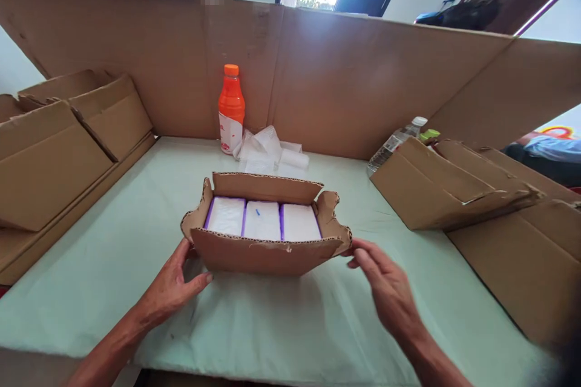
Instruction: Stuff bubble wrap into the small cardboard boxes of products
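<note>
A small open carton point(265, 251) of brown corrugated cardboard sits at the centre of the tabletop point(136, 224), which is covered with a pale green, slightly creased cloth. The carton's four flaps stand open; their cut edges are wavy and show the fluting. Inside lie three flat rectangular white packs point(262, 219), side by side, with purple edging between them.

The left hand point(175, 281) rests against the carton's near left corner, grip spread, thumb toward the front wall and fingers at the side. The right hand point(385, 281) is at the near right corner, grip loosely spread, fingertips touching the right flap; it pinches nothing.

Behind the carton stands an orange plastic bottle point(231, 109) with an orange cap, upright, beside crumpled white wrapping point(270, 151). Folded cardboard cartons point(59, 151) are stacked at left and right. A tall cardboard screen point(354, 72) encloses the rear.
</note>
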The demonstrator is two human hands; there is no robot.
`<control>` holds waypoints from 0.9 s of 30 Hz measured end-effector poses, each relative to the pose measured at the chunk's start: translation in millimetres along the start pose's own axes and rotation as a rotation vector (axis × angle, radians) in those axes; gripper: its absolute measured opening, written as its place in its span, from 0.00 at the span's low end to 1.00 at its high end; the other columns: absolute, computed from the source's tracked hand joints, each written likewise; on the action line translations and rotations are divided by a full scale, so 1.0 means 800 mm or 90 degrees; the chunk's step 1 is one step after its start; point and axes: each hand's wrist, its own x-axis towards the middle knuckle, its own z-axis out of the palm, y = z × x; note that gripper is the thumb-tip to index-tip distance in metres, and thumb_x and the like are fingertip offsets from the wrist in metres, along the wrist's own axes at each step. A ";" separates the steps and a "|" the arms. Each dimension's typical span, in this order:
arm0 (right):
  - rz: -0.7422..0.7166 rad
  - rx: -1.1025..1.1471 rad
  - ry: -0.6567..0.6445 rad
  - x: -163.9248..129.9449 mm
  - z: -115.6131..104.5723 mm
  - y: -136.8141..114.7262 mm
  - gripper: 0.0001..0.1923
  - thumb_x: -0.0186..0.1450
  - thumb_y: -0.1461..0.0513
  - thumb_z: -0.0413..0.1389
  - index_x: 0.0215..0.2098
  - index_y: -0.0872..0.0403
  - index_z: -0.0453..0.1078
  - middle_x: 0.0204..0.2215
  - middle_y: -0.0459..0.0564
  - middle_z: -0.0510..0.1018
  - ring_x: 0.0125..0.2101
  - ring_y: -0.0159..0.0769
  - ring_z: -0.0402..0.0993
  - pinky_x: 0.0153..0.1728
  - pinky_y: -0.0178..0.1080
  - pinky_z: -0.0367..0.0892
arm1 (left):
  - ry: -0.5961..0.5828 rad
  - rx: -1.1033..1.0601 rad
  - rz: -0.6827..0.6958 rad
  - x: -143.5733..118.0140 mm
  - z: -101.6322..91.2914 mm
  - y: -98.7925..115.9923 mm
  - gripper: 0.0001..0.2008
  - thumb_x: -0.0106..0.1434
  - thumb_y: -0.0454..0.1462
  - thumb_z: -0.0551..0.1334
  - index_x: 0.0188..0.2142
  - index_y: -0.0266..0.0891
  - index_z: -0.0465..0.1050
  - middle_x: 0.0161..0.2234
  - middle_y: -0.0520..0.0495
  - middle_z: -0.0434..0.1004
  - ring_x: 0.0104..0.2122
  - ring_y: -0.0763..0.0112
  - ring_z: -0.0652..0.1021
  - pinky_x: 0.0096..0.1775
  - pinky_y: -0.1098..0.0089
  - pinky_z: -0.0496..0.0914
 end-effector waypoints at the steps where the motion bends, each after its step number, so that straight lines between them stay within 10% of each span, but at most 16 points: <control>1: 0.044 0.032 -0.038 -0.003 0.014 0.013 0.19 0.72 0.48 0.50 0.43 0.50 0.77 0.34 0.49 0.82 0.34 0.40 0.80 0.33 0.39 0.76 | 0.001 0.001 -0.013 0.004 0.004 -0.004 0.31 0.54 0.48 0.69 0.55 0.41 0.70 0.56 0.36 0.75 0.57 0.46 0.75 0.57 0.50 0.71; 5: 0.110 0.110 -0.111 -0.002 0.071 0.031 0.27 0.72 0.43 0.45 0.37 0.52 0.76 0.33 0.51 0.82 0.34 0.42 0.78 0.35 0.40 0.77 | 0.029 0.002 -0.058 0.026 0.018 -0.018 0.29 0.51 0.51 0.68 0.48 0.37 0.72 0.50 0.34 0.79 0.53 0.42 0.77 0.55 0.46 0.71; 12: 0.028 0.177 -0.166 0.059 0.131 0.029 0.26 0.75 0.47 0.41 0.55 0.52 0.73 0.48 0.53 0.81 0.51 0.44 0.76 0.49 0.44 0.75 | 0.210 -0.064 -0.042 0.081 0.018 -0.020 0.30 0.48 0.50 0.70 0.46 0.41 0.66 0.45 0.41 0.78 0.51 0.47 0.77 0.55 0.51 0.72; 17: 0.011 0.177 -0.269 0.108 0.121 0.059 0.22 0.75 0.52 0.44 0.52 0.51 0.75 0.47 0.50 0.82 0.48 0.41 0.78 0.48 0.42 0.74 | 0.271 -0.076 -0.071 0.087 0.036 -0.006 0.28 0.52 0.47 0.71 0.48 0.43 0.66 0.41 0.47 0.77 0.51 0.55 0.77 0.55 0.58 0.72; 27: -0.171 -0.286 -0.116 0.266 0.121 0.166 0.19 0.63 0.65 0.59 0.53 0.53 0.75 0.57 0.57 0.76 0.57 0.52 0.69 0.55 0.53 0.64 | 0.247 0.065 -0.165 0.070 0.040 -0.037 0.31 0.51 0.57 0.69 0.50 0.45 0.74 0.35 0.46 0.82 0.43 0.52 0.81 0.45 0.59 0.79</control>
